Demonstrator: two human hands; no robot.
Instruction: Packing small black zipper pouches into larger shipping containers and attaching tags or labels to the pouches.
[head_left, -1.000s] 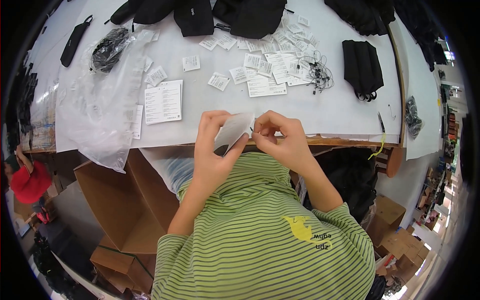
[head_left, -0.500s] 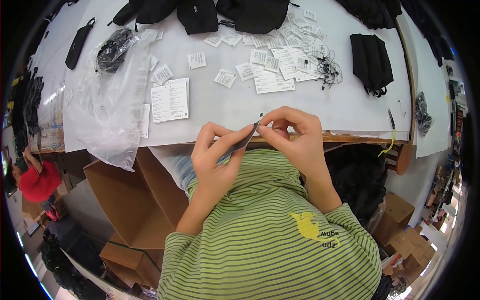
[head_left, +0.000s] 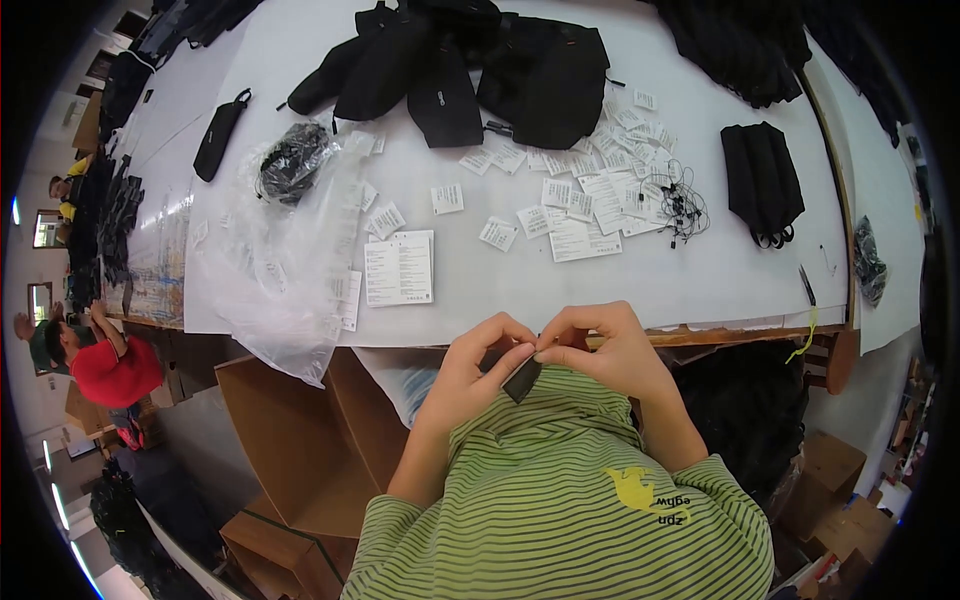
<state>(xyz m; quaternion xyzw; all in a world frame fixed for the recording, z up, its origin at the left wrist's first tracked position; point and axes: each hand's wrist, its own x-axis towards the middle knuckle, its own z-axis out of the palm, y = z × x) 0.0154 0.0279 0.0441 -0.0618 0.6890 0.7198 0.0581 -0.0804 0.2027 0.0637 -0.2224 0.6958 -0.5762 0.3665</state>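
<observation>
Close to my body, just off the table's near edge, both hands meet at a small flat dark piece [head_left: 522, 380], perhaps a tag. My left hand [head_left: 478, 375] pinches it near its upper edge, and it hangs down between my hands. The fingertips of my right hand [head_left: 608, 348] are closed at its top corner, touching those of the left. Whatever is right between the fingertips is too small to make out. On the table beyond lie a stack of white printed cards [head_left: 399, 268], scattered small white labels [head_left: 498, 233] and a tangle of thin black strings [head_left: 680, 205].
Black bags [head_left: 445, 100] lie at the table's back, with a slim black pouch [head_left: 221, 137] leftward. A clear plastic bag [head_left: 290, 300] droops over the near edge, above a cardboard box [head_left: 275, 430]. At right are a folded black item [head_left: 763, 180] and snips [head_left: 806, 285].
My hands have drawn together and nearer my body, and the dark piece now points downward. The whole view has tilted, so the table things sit lower in the picture.
</observation>
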